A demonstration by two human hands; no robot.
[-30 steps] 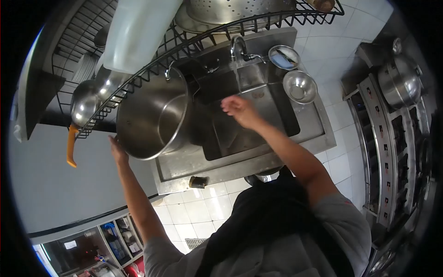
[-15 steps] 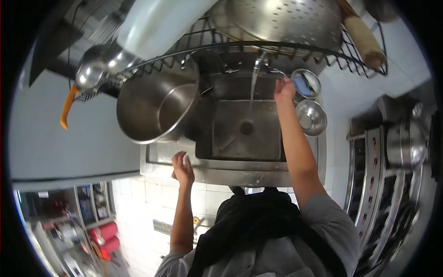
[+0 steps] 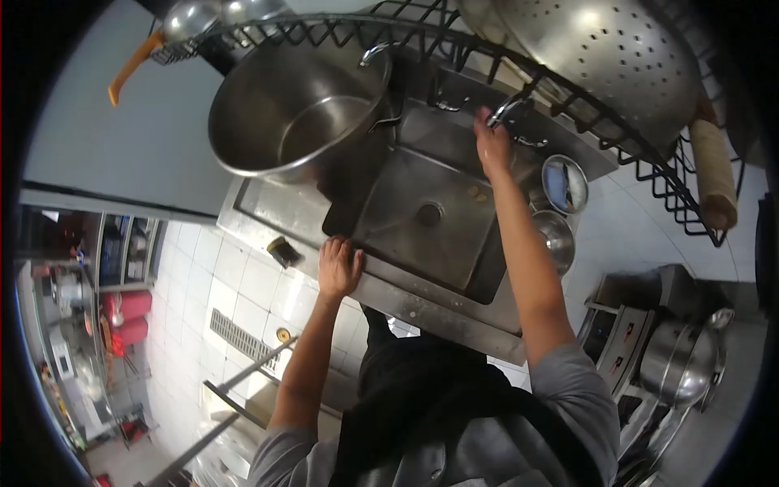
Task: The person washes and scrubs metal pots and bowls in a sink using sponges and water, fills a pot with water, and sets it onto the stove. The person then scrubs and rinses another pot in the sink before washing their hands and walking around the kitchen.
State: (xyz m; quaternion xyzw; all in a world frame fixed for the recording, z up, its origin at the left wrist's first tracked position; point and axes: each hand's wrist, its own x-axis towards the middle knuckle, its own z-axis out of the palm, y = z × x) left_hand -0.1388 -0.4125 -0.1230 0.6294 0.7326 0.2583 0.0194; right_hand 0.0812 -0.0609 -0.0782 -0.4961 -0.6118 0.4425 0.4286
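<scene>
White kitchen floor tiles (image 3: 182, 252) below steel tabletop (image 3: 272, 209) with sunken basin (image 3: 406, 252). Faucet (image 3: 506, 110) at basin's back edge; right hand (image 3: 492, 150) at its spout, cannot tell whether grip clasps it. Left hand (image 3: 339, 268) palm down on tabletop's front edge, grip spread, holding nothing. Large steel pot (image 3: 284, 101) left of basin; small bowls (image 3: 557, 239) right. Colander (image 3: 600, 61), rolling pin (image 3: 711, 174) overhead.

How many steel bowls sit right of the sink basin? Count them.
2: the upper bowl, holding a blue object, and the lower bowl, partly hidden by the right forearm. Others could be hidden.
</scene>
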